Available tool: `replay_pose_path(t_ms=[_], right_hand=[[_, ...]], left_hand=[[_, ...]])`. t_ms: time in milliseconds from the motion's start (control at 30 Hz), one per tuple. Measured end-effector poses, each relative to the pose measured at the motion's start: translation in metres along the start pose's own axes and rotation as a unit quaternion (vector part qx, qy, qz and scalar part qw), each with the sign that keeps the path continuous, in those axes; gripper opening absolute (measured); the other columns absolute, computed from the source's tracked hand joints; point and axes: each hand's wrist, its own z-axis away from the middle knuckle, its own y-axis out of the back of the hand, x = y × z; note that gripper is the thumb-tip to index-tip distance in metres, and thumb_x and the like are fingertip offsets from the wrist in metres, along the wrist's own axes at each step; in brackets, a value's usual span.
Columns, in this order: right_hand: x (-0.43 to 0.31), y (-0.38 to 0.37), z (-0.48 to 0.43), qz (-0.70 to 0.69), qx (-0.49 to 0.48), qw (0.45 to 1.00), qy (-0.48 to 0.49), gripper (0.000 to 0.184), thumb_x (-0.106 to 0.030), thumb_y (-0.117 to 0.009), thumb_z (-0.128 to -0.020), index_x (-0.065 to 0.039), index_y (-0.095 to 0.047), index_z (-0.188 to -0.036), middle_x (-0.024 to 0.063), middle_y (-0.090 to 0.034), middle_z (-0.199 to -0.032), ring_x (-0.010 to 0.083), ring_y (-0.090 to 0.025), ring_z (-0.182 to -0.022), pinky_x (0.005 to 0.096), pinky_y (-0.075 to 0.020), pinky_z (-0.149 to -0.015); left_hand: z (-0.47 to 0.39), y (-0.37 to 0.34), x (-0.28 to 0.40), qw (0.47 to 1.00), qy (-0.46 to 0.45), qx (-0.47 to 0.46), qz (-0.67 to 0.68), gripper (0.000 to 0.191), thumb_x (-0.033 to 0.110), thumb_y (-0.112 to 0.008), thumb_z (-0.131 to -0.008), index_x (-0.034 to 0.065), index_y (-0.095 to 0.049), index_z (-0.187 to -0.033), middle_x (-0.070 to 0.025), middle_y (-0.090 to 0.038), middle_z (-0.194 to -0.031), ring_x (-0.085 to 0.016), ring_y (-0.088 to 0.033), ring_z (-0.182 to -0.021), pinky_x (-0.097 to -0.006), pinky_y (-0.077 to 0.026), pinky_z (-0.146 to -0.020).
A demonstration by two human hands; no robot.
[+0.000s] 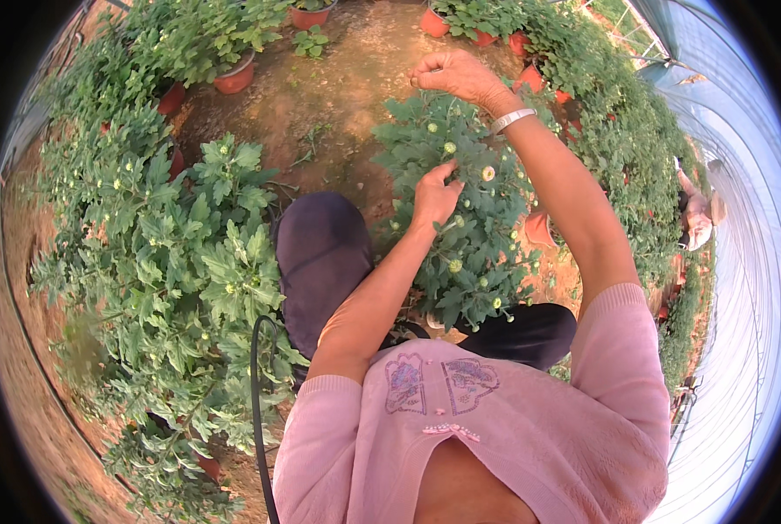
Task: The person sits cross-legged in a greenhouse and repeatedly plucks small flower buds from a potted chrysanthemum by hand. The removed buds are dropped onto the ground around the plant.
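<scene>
A leafy potted chrysanthemum (479, 242) stands between my bent knees, with several pale green buds and one partly opened pinkish-white bloom (488, 173). Over its left side reaches my left hand (438, 195); thumb and forefinger are apart among the upper leaves, close to a round bud (450, 148). My right hand (457, 75) is raised beyond the plant's far edge, its fingers curled in towards the thumb. Whether something small sits between those fingertips cannot be made out. A silver-coloured bracelet (514, 121) circles my right wrist. Foliage hides most of the plant's pot.
Dense potted chrysanthemums (194, 262) crowd my left side, and another row (626, 131) runs along the right. An orange pot (234, 75) stands at far left on bare soil (338, 98). A black cable (258, 419) hangs beside my left arm. Another person (697, 216) is at far right, near plastic sheeting (744, 275).
</scene>
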Motion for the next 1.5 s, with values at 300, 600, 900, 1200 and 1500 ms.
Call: replay_pose_path(t_ms=[300,600,900,1200,1500], right_hand=[[0.02,-0.001,0.002,0.287,-0.058,0.953,0.08,0.013,-0.018,-0.058,-0.076,-0.009,-0.066,-0.081,0.014,-0.065,-0.078,0.0328,-0.061,-0.076,0.0429,-0.0482,-0.069],[0.007,0.005,0.005,0.44,-0.195,0.876,-0.006,0.015,-0.015,-0.058,-0.073,-0.003,-0.066,-0.076,0.017,-0.064,-0.076,0.0327,-0.063,-0.077,0.0403,-0.0509,-0.065],[0.018,0.048,0.031,-0.061,0.227,0.969,-0.076,0.025,-0.03,-0.064,-0.077,-0.006,-0.063,-0.078,0.0014,-0.063,-0.068,0.0085,-0.06,-0.065,0.0268,-0.0483,-0.061],[0.046,-0.03,0.15,-0.32,0.158,0.901,-0.248,0.017,-0.019,-0.06,-0.081,-0.007,-0.061,-0.092,-0.0027,-0.06,-0.073,0.0064,-0.059,-0.062,0.0187,-0.041,-0.046],[0.043,-0.083,0.192,-0.345,0.176,0.882,-0.268,0.018,-0.015,-0.061,-0.077,-0.005,-0.063,-0.091,0.0001,-0.062,-0.074,0.0086,-0.058,-0.054,0.023,-0.0393,-0.043]], left_hand=[[0.0,0.001,0.0,1.0,0.016,-0.015,0.005,0.045,0.005,-0.061,-0.079,0.002,-0.053,-0.123,-0.0159,-0.058,-0.12,-0.026,-0.056,-0.109,-0.0326,-0.044,-0.09],[0.002,0.001,0.003,1.0,0.019,-0.014,0.0,0.045,0.006,-0.062,-0.079,-0.0007,-0.052,-0.123,-0.0116,-0.06,-0.118,-0.018,-0.056,-0.105,-0.028,-0.043,-0.089],[-0.008,0.01,-0.005,0.94,0.121,0.013,0.319,0.042,0.001,-0.048,-0.087,0.0018,-0.047,-0.129,-0.0107,-0.049,-0.131,-0.02,-0.05,-0.115,-0.0316,-0.037,-0.095],[-0.006,0.02,-0.005,0.943,0.121,0.013,0.311,0.038,0.022,-0.04,-0.097,0.0035,-0.042,-0.131,-0.0085,-0.055,-0.121,-0.018,-0.056,-0.103,-0.0331,-0.045,-0.081],[-0.007,0.025,0.046,0.97,0.174,-0.011,0.167,0.038,0.026,-0.046,-0.095,0.0038,-0.044,-0.126,-0.011,-0.056,-0.115,-0.024,-0.056,-0.104,-0.0413,-0.045,-0.082]])
